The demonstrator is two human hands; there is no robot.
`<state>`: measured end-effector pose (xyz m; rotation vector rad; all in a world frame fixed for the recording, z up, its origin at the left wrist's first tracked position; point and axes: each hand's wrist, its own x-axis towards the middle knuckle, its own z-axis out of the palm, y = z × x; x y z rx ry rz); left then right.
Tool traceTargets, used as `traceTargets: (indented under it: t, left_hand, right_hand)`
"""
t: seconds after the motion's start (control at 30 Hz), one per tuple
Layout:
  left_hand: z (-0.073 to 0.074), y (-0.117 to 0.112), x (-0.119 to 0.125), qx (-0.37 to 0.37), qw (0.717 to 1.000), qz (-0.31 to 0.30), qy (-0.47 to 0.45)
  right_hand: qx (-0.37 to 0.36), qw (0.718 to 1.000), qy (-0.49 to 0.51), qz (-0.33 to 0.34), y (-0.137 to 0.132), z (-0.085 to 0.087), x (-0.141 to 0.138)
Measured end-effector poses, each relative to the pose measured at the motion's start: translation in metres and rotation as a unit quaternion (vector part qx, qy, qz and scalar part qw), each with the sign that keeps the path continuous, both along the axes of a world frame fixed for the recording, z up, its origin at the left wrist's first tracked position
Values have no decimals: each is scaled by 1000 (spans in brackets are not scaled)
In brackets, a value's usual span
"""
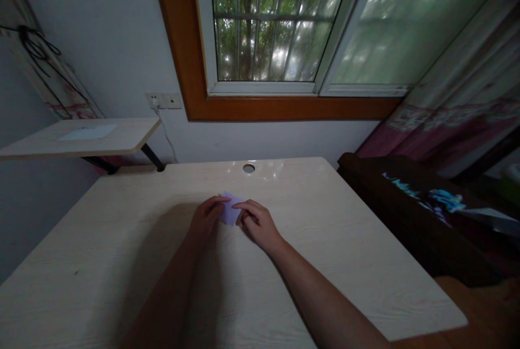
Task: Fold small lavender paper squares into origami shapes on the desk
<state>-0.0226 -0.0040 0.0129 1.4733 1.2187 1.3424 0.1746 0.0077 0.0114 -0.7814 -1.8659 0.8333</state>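
Note:
A small lilac piece of paper lies on the light wooden desk, near its middle. My left hand rests on the paper's left side, fingers curled and pressed onto its edge. From the right, my right hand presses its fingertips on the paper's right edge. Both hands cover part of the sheet, so its full shape is hidden.
A round cable hole sits at the desk's far edge. A raised side shelf with a pale sheet stands at the left. A wall socket and barred window lie behind. Dark furniture and a curtain flank the right.

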Motion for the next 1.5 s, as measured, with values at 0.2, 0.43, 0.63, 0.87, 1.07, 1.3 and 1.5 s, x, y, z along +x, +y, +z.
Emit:
traceTargets:
  t: [0.2,0.43,0.63,0.87,1.07,1.3,1.5]
  left_hand:
    - [-1,0,0,-14,999,-26,-14]
    - [-3,-3,-2,16,998,-44,-38]
    - [-8,0,1,26,995,-81,-56]
    - [-13,8,3,-13,998,-49,-40]
    - [-1,4,7,-44,995,-33,-85]
    - [-5,4,6,-39,993,-30,-105]
    - [-1,3,6,-32,991,-22,-129]
  right_hand:
    - [17,999,13,-24,0,1,-3]
    - [14,996,48,-76,4,-2,-2]
    - [8,994,50,-100,4,-1,-2]
    - [12,995,37,-95,5,-2,0]
    - [4,995,50,-91,5,-4,-1]
    - [-10,994,80,-73,3,2,-1]
    - [-13,993,81,-83,3,1,-1]
